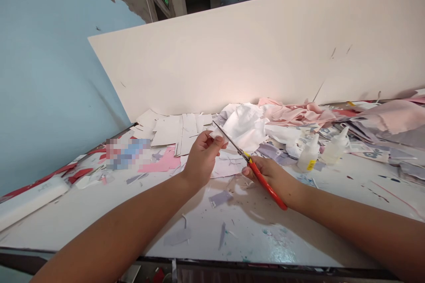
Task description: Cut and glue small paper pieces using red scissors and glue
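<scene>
My left hand (206,154) is closed in a pinch on a small piece of white fabric (217,133). Closed around the red handles of a pair of scissors (264,181) is my right hand (267,171). The blades point up and left, their tips beside the white piece near my left fingers. I cannot tell whether the blades are touching it. Just behind lies a crumpled heap of white fabric (245,126); whether the pinched piece joins it is unclear. Lilac scraps (221,198) lie on the table (252,239) below my hands.
Two clear squeeze bottles (308,154) stand right of my right hand. Pink fabric (295,112) and mixed scraps line the back, before a tall white board (252,53). Pale card pieces (168,130) and a pink sheet (162,161) lie left. A white roll (33,201) rests at far left.
</scene>
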Motion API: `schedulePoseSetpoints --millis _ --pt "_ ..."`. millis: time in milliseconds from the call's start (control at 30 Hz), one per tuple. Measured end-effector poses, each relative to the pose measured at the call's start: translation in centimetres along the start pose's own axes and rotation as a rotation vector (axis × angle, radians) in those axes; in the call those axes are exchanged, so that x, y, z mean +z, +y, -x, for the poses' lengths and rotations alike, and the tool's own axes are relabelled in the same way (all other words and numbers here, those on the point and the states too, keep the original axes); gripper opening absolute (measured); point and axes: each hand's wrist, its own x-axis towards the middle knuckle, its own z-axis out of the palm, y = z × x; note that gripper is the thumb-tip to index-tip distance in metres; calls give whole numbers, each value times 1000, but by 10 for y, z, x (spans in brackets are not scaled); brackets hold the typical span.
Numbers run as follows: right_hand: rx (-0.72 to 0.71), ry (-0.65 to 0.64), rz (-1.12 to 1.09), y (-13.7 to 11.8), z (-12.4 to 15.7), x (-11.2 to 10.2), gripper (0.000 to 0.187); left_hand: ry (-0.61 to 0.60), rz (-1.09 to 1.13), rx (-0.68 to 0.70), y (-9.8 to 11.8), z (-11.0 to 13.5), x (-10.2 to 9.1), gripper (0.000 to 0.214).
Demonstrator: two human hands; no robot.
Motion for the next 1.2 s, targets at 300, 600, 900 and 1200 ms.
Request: schedulePoseSetpoints --millis 300,600,900,1200 --pt "-59 -3 257 -5 5 -4 29 -19 -32 15 1 0 0 17" --pt "-105 -5 327 2 5 -5 34 -28 -51 34 0 1 1 13" --pt "-97 6 315 -1 5 -5 31 22 -160 86 1 1 0 18" --pt "-95 -41 171 3 1 -5 24 33 -174 94 -1 1 0 19"
